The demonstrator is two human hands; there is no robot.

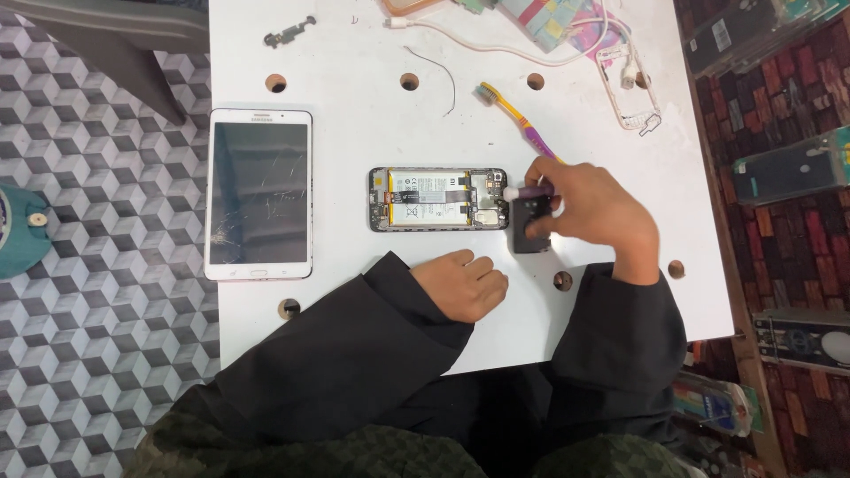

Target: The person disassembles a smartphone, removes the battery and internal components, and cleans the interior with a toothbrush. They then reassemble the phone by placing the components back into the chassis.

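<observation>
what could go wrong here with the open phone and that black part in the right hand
1. The right hand grips a small black part at the end of the open phone; the phone lies unheld, since the left hand rests on the table, so it may slide.
2. The exposed battery and ribbon cables could be nicked.
3. The black part could roll into a nearby table hole.

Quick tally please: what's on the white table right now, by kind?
Opened phones: 1
White tablets: 1
Toothbrushes: 1
Black parts in the right hand: 1
White cables: 1
Clear frames: 1
Total: 6
The left hand rests empty on the table.
</observation>
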